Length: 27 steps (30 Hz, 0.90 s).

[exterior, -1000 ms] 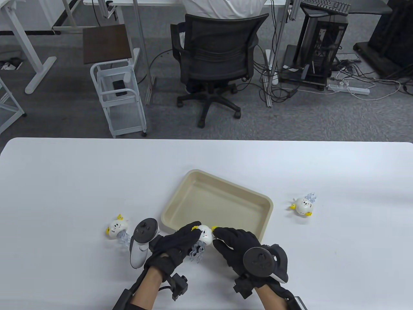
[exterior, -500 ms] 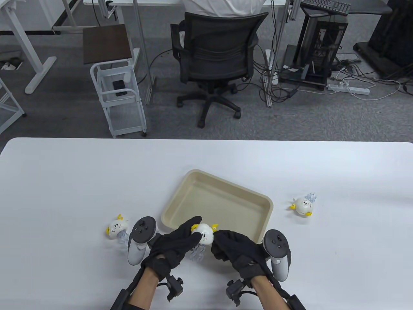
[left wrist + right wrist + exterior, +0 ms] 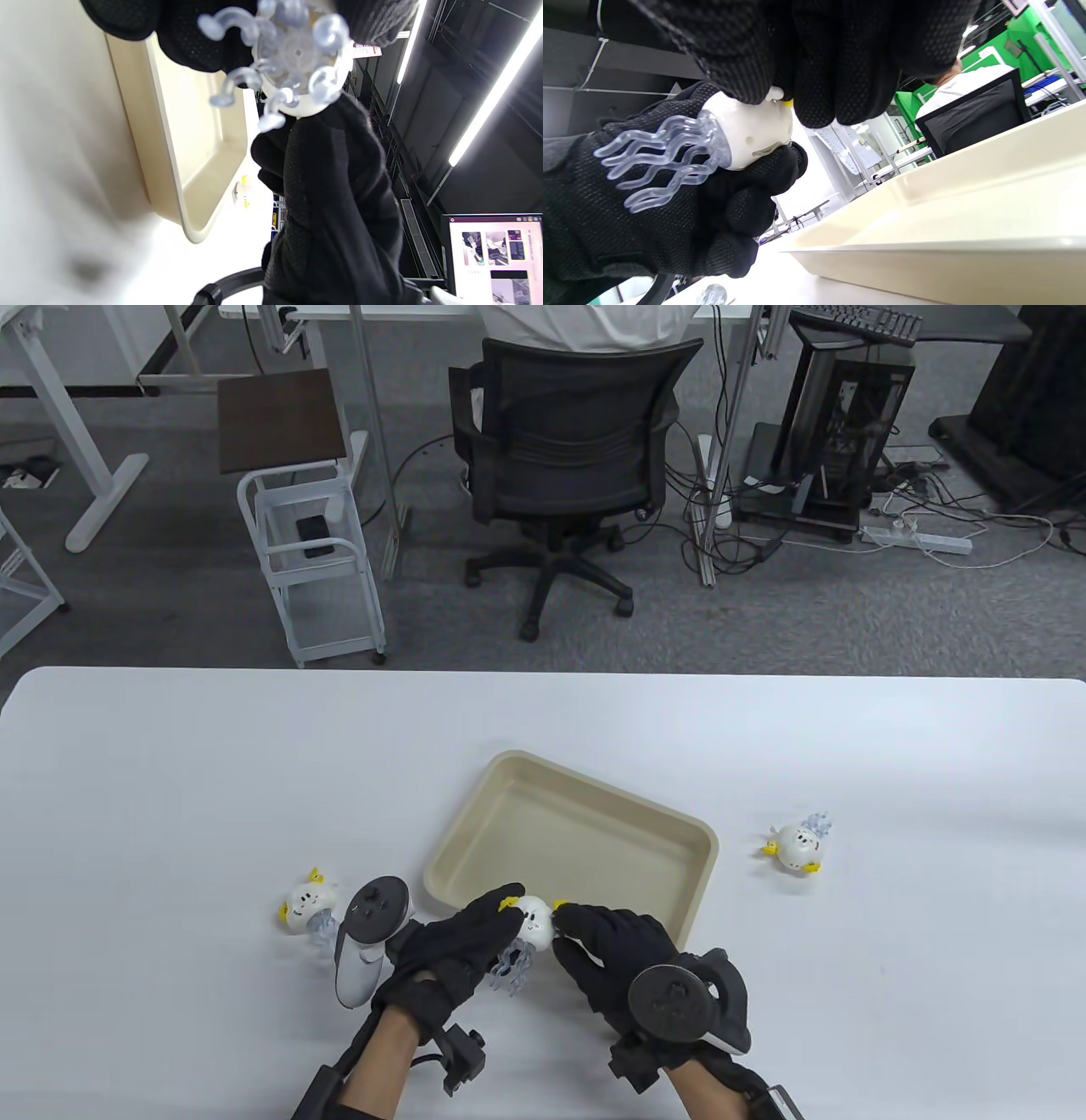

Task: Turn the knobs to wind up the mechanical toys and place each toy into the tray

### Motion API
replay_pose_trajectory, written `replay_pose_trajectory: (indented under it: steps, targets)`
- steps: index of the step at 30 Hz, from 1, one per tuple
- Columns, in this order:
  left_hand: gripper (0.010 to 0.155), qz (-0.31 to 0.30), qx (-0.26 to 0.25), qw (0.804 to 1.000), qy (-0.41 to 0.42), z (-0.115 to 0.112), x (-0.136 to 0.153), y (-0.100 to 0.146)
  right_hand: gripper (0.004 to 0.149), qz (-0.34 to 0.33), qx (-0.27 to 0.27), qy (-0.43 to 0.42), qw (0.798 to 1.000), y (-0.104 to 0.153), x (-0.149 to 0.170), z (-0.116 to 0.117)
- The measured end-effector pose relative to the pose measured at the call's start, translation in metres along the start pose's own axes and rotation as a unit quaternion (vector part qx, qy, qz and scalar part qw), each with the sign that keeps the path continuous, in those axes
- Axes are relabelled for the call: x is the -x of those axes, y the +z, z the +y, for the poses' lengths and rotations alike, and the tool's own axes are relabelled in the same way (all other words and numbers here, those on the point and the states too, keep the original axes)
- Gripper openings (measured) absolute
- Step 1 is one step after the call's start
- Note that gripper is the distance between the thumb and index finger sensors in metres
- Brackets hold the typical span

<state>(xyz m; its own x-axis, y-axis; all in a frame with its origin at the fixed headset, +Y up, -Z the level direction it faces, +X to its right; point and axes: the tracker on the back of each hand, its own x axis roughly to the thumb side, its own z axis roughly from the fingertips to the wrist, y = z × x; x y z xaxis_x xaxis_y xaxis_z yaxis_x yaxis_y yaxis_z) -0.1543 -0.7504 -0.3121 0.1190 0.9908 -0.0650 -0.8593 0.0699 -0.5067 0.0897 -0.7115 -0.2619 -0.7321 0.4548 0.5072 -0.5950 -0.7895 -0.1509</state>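
- Just off the tray's (image 3: pixel 475 823) 6 o'clock rim, above the tabletop (image 3: pixel 170 780), the left hand (image 3: pixel 458 942) cups the held jellyfish toy (image 3: pixel 534 918), fingers curled round its white body.
- Right hand (image 3: pixel 611 954): its grip is closed to a fingertip pinch on the yellow knob (image 3: pixel 786 102) at the toy's 3 o'clock side.
- To wind well, I judge: keep the body still in the left grip, twist only the knob, stop when resistance firms.
- Keep fingers off the clear tentacles (image 3: pixel 657 159); they look soft and could snag.
- Two toys wait on the tabletop: the left toy (image 3: pixel 303 904) at the tray's 8 o'clock, the right toy (image 3: pixel 796 847) at 3 o'clock.
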Motion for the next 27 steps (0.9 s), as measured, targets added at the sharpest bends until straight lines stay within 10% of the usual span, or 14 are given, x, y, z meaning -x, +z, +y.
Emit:
replay_pose_trajectory:
  steps: [3, 8, 14, 22, 27]
  targets:
    - [0.08, -0.012, 0.009, 1.0, -0.002, -0.001, -0.002, -0.001, 0.04, 0.056, 0.007, -0.081, 0.995, 0.001, 0.01, 0.002]
    - [0.08, -0.04, 0.02, 0.999, -0.014, -0.005, -0.006, -0.001, 0.038, 0.22, -0.018, -0.349, 0.911, 0.005, 0.034, 0.015]
    - [0.077, -0.035, 0.027, 0.997, -0.059, -0.006, -0.008, -0.004, 0.039, 0.288, -0.058, -0.417, 0.86, 0.005, 0.045, 0.021]
    - [0.078, 0.005, -0.009, 1.0, -0.029, -0.003, -0.001, -0.004, 0.05, 0.1, -0.031, -0.088, 0.991, -0.005, 0.018, -0.01]
    - [0.079, 0.01, -0.014, 1.0, 0.014, 0.0, 0.002, -0.001, 0.047, 0.001, -0.025, 0.039, 0.999, -0.003, -0.004, -0.005]
